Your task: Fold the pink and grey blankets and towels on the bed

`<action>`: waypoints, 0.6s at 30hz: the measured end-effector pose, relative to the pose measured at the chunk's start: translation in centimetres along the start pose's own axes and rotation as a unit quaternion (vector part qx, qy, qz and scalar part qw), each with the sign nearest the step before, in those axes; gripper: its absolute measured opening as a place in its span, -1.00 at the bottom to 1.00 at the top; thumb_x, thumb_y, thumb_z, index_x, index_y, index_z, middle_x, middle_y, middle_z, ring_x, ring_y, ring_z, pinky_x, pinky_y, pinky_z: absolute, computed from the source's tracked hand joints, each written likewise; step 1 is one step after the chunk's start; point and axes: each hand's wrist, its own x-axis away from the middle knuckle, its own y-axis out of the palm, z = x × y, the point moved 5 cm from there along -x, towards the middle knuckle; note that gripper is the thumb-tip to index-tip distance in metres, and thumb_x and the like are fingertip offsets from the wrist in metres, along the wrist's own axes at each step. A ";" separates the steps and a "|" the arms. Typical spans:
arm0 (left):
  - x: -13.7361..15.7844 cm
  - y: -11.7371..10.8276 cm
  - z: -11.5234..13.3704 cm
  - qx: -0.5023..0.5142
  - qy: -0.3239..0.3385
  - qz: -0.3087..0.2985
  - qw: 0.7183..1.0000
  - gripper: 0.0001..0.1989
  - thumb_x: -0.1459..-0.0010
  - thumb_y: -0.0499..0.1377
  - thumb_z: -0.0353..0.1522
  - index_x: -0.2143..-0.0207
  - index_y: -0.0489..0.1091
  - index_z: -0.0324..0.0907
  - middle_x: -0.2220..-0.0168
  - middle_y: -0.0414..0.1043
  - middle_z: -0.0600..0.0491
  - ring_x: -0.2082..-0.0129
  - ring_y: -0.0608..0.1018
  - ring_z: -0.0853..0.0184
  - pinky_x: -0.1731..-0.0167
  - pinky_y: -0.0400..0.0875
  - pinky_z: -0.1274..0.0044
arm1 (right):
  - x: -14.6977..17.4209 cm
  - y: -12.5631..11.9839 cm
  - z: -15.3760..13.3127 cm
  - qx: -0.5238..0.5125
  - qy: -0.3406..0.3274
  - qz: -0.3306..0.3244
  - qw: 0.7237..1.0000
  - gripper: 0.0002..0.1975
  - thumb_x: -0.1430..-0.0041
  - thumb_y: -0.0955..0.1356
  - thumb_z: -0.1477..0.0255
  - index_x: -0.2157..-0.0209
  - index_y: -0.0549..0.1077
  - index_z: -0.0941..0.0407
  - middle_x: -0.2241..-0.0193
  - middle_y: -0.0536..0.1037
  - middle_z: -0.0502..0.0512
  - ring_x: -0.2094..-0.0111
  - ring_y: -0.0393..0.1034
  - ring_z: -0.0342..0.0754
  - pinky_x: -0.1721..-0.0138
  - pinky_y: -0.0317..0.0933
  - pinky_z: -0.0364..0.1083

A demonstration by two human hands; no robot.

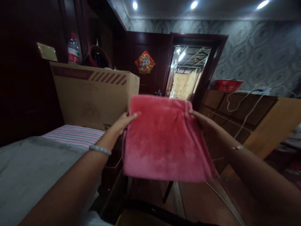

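Note:
A folded red-pink plush cloth (162, 138) hangs in the air in front of me, its layers showing along the right edge. At its upper left edge, my left hand (123, 122) grips it with the thumb on the near face and the fingers behind. My right hand (197, 116) pinches the upper right corner, and most of those fingers are hidden by the cloth and by motion blur. The lower part of the cloth hangs free above the floor. A bangle (100, 150) circles my left wrist.
To the left, a cardboard box (89, 103) stands with a plastic bottle (73, 50) on top, behind a grey-covered surface (35, 163) with a striped cloth (75, 134). A wooden cabinet (242, 106) with loose cables and a red basket (227, 85) is at right. An open doorway (185, 81) lies ahead.

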 end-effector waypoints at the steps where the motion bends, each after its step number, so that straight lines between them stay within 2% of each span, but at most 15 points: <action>1: -0.2 0.2 -2.0 -0.039 -0.009 -0.005 0.999 -0.48 0.20 0.45 -0.22 0.15 0.50 -0.22 0.18 0.57 -0.15 0.06 0.58 0.02 0.00 0.49 0.21 | -0.4 -0.6 2.0 0.032 0.005 0.024 0.999 -0.33 -0.05 0.42 0.08 -0.15 0.41 0.11 -0.06 0.55 0.28 -0.07 0.45 0.25 -0.08 0.39 0.14; 3: -0.1 0.0 -4.9 -0.090 0.004 0.029 0.995 -0.47 0.08 0.37 -0.24 0.03 0.43 -0.20 0.03 0.52 -0.15 -0.06 0.52 0.02 -0.12 0.40 0.20 | -1.1 -1.2 5.0 0.087 -0.002 0.055 0.995 -0.21 0.03 0.48 0.15 -0.23 0.33 0.09 -0.17 0.45 0.26 -0.15 0.38 0.23 -0.16 0.31 0.11; 5: -0.1 -0.4 -6.3 -0.128 0.041 0.065 0.989 -0.45 -0.01 0.29 -0.29 -0.08 0.34 -0.19 -0.09 0.43 -0.16 -0.13 0.46 0.06 -0.20 0.32 0.21 | -1.5 -1.3 6.4 0.107 -0.019 0.070 0.992 -0.19 0.05 0.48 0.19 -0.26 0.31 0.09 -0.20 0.41 0.25 -0.17 0.36 0.23 -0.19 0.27 0.13; 9: -1.6 -0.7 -6.0 -0.183 0.076 0.084 0.976 -0.39 -0.07 0.22 -0.37 -0.20 0.23 -0.18 -0.19 0.34 -0.18 -0.19 0.41 0.13 -0.26 0.23 0.23 | -1.9 -1.2 6.1 0.102 -0.040 0.096 0.989 -0.25 0.07 0.46 0.29 -0.21 0.38 0.17 -0.16 0.46 0.30 -0.12 0.40 0.26 -0.18 0.26 0.17; 12: -3.0 -0.9 -5.1 -0.191 0.078 0.100 0.973 -0.36 -0.07 0.22 -0.37 -0.23 0.21 -0.16 -0.24 0.29 -0.18 -0.21 0.38 0.14 -0.26 0.23 0.24 | -1.9 -1.6 5.2 0.101 -0.073 0.114 0.986 -0.31 0.06 0.45 0.29 -0.17 0.42 0.12 -0.13 0.49 0.26 -0.11 0.41 0.25 -0.17 0.26 0.17; 15: -4.0 -0.9 -5.1 -0.208 0.077 0.116 0.968 -0.43 -0.10 0.17 -0.38 -0.19 0.27 -0.24 -0.19 0.36 -0.20 -0.16 0.44 0.16 -0.21 0.28 0.29 | -1.8 -2.1 5.3 0.141 -0.079 0.117 0.980 -0.38 0.03 0.42 0.28 -0.12 0.47 0.10 -0.09 0.52 0.24 -0.08 0.43 0.25 -0.14 0.28 0.16; 18: -4.6 -1.1 -6.1 -0.239 0.055 0.099 0.964 -0.60 -0.13 0.12 -0.36 -0.03 0.41 -0.29 -0.02 0.49 -0.20 -0.05 0.50 0.15 -0.18 0.32 0.27 | -2.0 -2.5 5.7 0.244 -0.052 0.080 0.965 -0.48 -0.04 0.36 0.27 -0.05 0.52 0.14 -0.03 0.56 0.25 -0.04 0.45 0.23 -0.09 0.31 0.13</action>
